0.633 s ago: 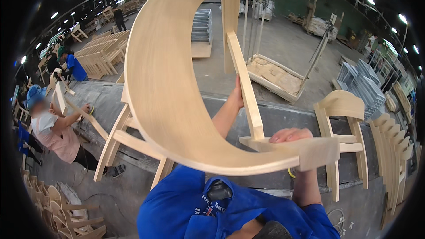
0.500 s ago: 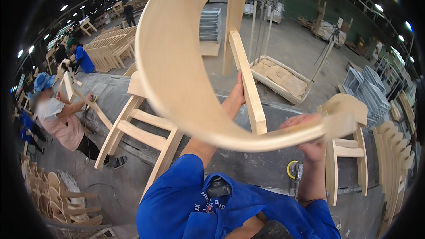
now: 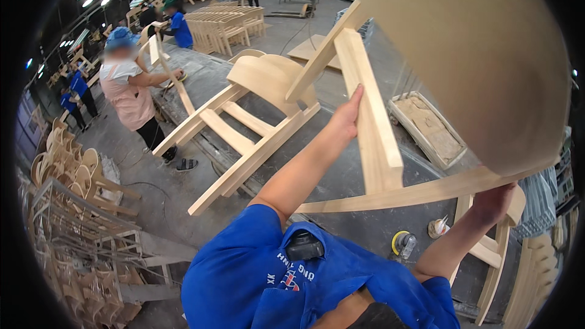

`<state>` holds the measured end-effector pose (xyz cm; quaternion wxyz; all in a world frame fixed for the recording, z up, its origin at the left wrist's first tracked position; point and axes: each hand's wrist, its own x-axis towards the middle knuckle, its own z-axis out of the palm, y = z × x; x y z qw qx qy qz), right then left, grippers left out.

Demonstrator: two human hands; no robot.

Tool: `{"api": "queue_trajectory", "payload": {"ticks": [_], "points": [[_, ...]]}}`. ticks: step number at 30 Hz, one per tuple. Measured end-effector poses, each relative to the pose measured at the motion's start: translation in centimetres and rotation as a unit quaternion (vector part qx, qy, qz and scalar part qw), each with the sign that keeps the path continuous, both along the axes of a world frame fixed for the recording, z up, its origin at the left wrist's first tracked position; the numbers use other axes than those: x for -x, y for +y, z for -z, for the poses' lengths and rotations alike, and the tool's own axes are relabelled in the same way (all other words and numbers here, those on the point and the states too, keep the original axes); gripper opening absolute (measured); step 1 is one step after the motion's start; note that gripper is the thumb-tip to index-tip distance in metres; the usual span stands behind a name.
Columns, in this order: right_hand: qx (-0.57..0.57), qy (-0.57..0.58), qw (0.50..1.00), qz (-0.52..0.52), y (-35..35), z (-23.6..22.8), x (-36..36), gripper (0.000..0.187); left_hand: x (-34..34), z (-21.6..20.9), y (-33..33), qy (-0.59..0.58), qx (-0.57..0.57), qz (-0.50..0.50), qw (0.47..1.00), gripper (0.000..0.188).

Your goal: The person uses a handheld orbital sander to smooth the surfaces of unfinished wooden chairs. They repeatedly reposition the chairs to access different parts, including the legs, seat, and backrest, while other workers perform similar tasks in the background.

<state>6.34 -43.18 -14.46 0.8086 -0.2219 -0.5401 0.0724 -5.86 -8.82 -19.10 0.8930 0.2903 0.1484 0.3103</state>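
Note:
I hold a pale wooden chair frame (image 3: 372, 116) up in front of me, above the dark workbench. My left hand (image 3: 348, 113) grips its thick crossbar, thumb along the near face, the other fingers mostly hidden behind. Low on the right, my right hand (image 3: 496, 198) is closed round the frame where a long rail (image 3: 414, 196) meets the broad curved backrest (image 3: 469, 49); the wood partly covers it. The backrest looms large and fills the upper right. Below the frame, a sander with a yellow pad (image 3: 402, 244) lies on the bench.
Another chair frame (image 3: 244, 128) lies on the bench (image 3: 329, 244) to the left, and one (image 3: 493, 256) leans at the right. A person in a pink apron (image 3: 128, 85) works farther left. Stacked chair parts (image 3: 79, 170) stand on the left floor. Beyond the bench is a low cart (image 3: 426, 128).
The held frame has turned, its curved backrest swinging from the upper left to the upper right. My right hand has moved outward to the right with it. The view has swung left.

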Motion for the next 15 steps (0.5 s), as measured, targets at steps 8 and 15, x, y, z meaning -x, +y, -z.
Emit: {"api": "queue_trajectory", "payload": {"ticks": [8,15], "points": [[-0.038,0.004,0.997,-0.065,-2.9,-4.2,2.5,0.045,1.6,-3.5,-2.5,-0.031,-0.019,-0.016,0.999,0.065],[0.101,0.076,0.991,0.039,0.1,0.6,2.3,0.048,7.4,-2.4,-1.5,-0.024,-0.055,-0.128,0.99,0.052]]}}
